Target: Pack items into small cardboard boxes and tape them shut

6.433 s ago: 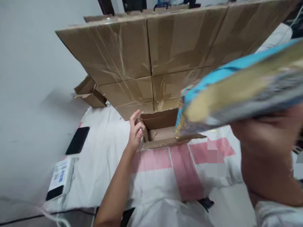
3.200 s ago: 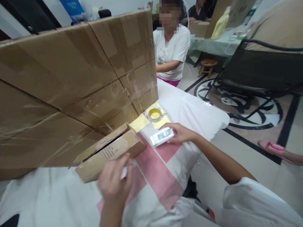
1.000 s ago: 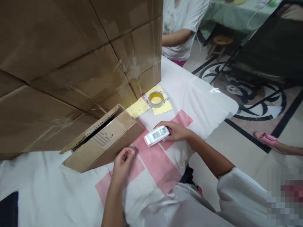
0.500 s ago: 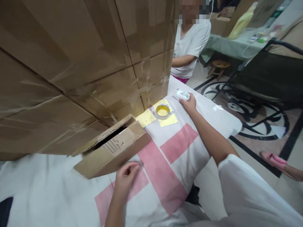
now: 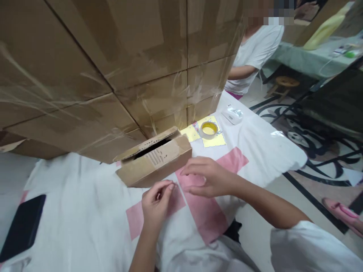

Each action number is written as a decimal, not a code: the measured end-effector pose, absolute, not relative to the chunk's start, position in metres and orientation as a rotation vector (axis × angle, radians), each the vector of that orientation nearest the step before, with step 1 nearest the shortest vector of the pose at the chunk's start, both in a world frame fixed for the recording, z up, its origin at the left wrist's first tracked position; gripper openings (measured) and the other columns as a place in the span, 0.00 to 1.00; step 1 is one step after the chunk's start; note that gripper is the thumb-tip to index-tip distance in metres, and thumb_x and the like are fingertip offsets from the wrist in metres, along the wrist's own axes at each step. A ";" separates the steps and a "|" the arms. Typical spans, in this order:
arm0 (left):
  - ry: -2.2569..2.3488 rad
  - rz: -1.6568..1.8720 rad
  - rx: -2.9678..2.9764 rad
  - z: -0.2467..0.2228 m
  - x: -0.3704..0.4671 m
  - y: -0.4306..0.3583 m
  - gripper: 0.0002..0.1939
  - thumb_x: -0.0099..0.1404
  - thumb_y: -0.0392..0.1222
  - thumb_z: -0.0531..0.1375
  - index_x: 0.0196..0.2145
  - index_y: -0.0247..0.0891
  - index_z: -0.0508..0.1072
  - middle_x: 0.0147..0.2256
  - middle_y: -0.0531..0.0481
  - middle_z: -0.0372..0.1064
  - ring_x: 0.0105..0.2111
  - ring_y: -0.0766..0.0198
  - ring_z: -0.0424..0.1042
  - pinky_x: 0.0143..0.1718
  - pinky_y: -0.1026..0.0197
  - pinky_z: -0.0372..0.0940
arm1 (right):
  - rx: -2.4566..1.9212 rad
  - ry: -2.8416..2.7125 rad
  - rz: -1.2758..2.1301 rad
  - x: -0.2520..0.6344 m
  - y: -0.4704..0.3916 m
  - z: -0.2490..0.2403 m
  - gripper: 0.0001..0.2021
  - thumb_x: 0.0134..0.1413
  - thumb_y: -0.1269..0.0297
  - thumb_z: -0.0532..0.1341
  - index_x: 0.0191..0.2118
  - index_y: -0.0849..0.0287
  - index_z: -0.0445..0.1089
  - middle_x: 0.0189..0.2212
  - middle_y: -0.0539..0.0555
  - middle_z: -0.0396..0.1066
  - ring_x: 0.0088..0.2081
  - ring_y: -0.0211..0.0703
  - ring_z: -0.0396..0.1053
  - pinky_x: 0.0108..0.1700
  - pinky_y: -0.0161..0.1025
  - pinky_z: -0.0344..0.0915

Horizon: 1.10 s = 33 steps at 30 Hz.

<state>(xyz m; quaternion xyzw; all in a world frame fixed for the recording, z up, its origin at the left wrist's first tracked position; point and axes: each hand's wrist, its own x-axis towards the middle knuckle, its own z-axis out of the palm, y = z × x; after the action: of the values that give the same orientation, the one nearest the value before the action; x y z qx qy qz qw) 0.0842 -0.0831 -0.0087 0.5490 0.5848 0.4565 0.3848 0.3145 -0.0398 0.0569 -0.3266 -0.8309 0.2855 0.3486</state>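
A white and pink cloth (image 5: 85, 211) covers the desk; left hand (image 5: 155, 202) pinched, contents unclear; right hand (image 5: 211, 177) open beside a cardboard box (image 5: 154, 158).

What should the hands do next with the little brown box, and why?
Probably the right hand should press the small cardboard box flat by its top flap. The flap gapes a little, the right hand hovers empty beside it, and the left hand is pinched below its front edge; what it pinches is too small to tell. The tape roll lies farther off.
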 end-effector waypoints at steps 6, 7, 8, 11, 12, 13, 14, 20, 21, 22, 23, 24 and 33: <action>1.542 1.216 1.507 0.003 0.085 -0.093 0.15 0.67 0.54 0.63 0.37 0.41 0.82 0.33 0.48 0.82 0.29 0.62 0.77 0.32 0.62 0.69 | -0.846 -2.270 0.829 0.277 -0.036 0.062 0.07 0.66 0.65 0.60 0.35 0.55 0.74 0.30 0.51 0.74 0.30 0.40 0.69 0.34 0.39 0.64; 1.562 1.213 1.522 0.004 0.082 -0.093 0.15 0.68 0.54 0.62 0.41 0.41 0.82 0.33 0.48 0.82 0.28 0.63 0.76 0.31 0.62 0.69 | -0.840 -2.276 0.814 0.276 -0.033 0.065 0.08 0.67 0.67 0.59 0.34 0.56 0.74 0.29 0.51 0.73 0.30 0.40 0.68 0.34 0.39 0.64; 1.598 1.224 1.547 0.006 0.079 -0.093 0.16 0.69 0.53 0.62 0.46 0.41 0.81 0.33 0.48 0.82 0.27 0.63 0.76 0.30 0.62 0.68 | -0.837 -2.273 0.795 0.276 -0.030 0.071 0.09 0.67 0.67 0.59 0.34 0.56 0.73 0.28 0.51 0.73 0.30 0.41 0.68 0.34 0.39 0.64; 1.747 1.329 1.800 0.019 0.064 -0.082 0.15 0.71 0.48 0.61 0.51 0.43 0.80 0.36 0.47 0.83 0.30 0.61 0.79 0.35 0.59 0.70 | -0.830 -2.229 0.729 0.282 -0.016 0.093 0.08 0.68 0.66 0.59 0.36 0.56 0.73 0.30 0.52 0.72 0.34 0.43 0.68 0.39 0.41 0.64; 1.790 1.364 1.946 0.025 0.059 -0.075 0.13 0.71 0.47 0.61 0.49 0.44 0.81 0.40 0.45 0.83 0.36 0.58 0.81 0.41 0.57 0.71 | -0.831 -2.220 0.695 0.285 -0.010 0.101 0.08 0.68 0.66 0.59 0.36 0.55 0.73 0.31 0.52 0.73 0.36 0.44 0.68 0.42 0.42 0.64; 1.820 1.363 2.103 0.032 0.055 -0.067 0.13 0.70 0.47 0.62 0.48 0.44 0.81 0.46 0.44 0.82 0.44 0.53 0.81 0.49 0.53 0.70 | -0.836 -2.220 0.655 0.288 -0.002 0.109 0.08 0.68 0.65 0.60 0.35 0.55 0.72 0.32 0.53 0.73 0.38 0.45 0.68 0.45 0.44 0.64; 1.838 1.308 2.252 0.038 0.052 -0.058 0.15 0.69 0.48 0.63 0.51 0.45 0.81 0.54 0.42 0.79 0.53 0.48 0.77 0.58 0.47 0.65 | -0.849 -2.232 0.614 0.290 0.006 0.115 0.08 0.68 0.64 0.60 0.35 0.56 0.73 0.35 0.54 0.73 0.41 0.47 0.67 0.48 0.45 0.63; 1.761 0.703 2.514 0.046 0.051 -0.029 0.33 0.70 0.45 0.61 0.71 0.45 0.61 0.68 0.43 0.63 0.69 0.43 0.61 0.73 0.32 0.34 | -0.967 -2.426 0.618 0.279 0.056 0.120 0.09 0.67 0.61 0.61 0.36 0.57 0.75 0.48 0.57 0.70 0.54 0.54 0.62 0.59 0.55 0.53; 1.770 0.683 2.497 0.043 0.052 -0.029 0.33 0.70 0.44 0.60 0.71 0.44 0.61 0.67 0.44 0.64 0.69 0.43 0.61 0.73 0.33 0.36 | -0.973 -2.457 0.652 0.273 0.062 0.117 0.09 0.66 0.62 0.61 0.37 0.57 0.76 0.48 0.57 0.69 0.55 0.55 0.62 0.59 0.55 0.53; 1.783 0.683 2.484 0.040 0.052 -0.030 0.33 0.70 0.44 0.61 0.71 0.44 0.61 0.67 0.44 0.65 0.69 0.44 0.62 0.73 0.34 0.38 | -0.972 -2.485 0.684 0.268 0.067 0.113 0.08 0.66 0.62 0.61 0.37 0.57 0.76 0.49 0.57 0.69 0.55 0.55 0.61 0.59 0.55 0.53; 1.792 0.694 2.480 0.038 0.052 -0.032 0.34 0.70 0.44 0.61 0.71 0.43 0.60 0.67 0.43 0.65 0.69 0.44 0.61 0.73 0.35 0.39 | -0.969 -2.508 0.706 0.264 0.071 0.109 0.08 0.66 0.63 0.61 0.37 0.57 0.76 0.50 0.57 0.69 0.56 0.55 0.61 0.59 0.55 0.52; 1.796 0.704 2.485 0.037 0.052 -0.033 0.34 0.70 0.44 0.61 0.71 0.44 0.60 0.67 0.44 0.65 0.69 0.44 0.61 0.73 0.35 0.39 | -0.967 -2.526 0.718 0.259 0.074 0.105 0.07 0.65 0.63 0.61 0.37 0.58 0.76 0.50 0.57 0.68 0.56 0.55 0.61 0.59 0.55 0.52; 1.797 0.689 2.606 0.036 0.052 -0.036 0.29 0.72 0.43 0.60 0.69 0.51 0.65 0.68 0.47 0.62 0.68 0.43 0.62 0.72 0.31 0.42 | -1.036 -2.597 0.609 0.249 0.077 0.089 0.09 0.66 0.66 0.60 0.35 0.59 0.76 0.54 0.60 0.66 0.57 0.55 0.59 0.56 0.52 0.51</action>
<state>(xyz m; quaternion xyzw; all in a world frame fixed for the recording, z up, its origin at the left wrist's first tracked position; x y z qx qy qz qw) 0.0521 -0.0358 0.0365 0.8034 0.5541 0.2124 -0.0490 0.2489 0.0774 0.0894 -0.3584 -0.8987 0.2106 0.1397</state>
